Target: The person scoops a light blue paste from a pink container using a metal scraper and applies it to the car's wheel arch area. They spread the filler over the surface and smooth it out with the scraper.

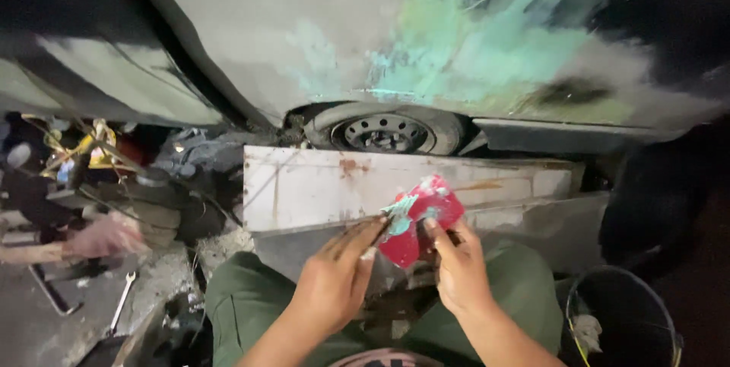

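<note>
No packages, labels, signs or screens (none discernible).

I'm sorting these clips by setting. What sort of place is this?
Probably a car body repair spot. A car panel is sanded and smeared with green filler above a wheel, a wrench lies on the ground, and both hands hold a red pad.

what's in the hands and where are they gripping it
A red sheet smeared with green filler, pinched at its lower edge by the left hand and the right hand.
</note>
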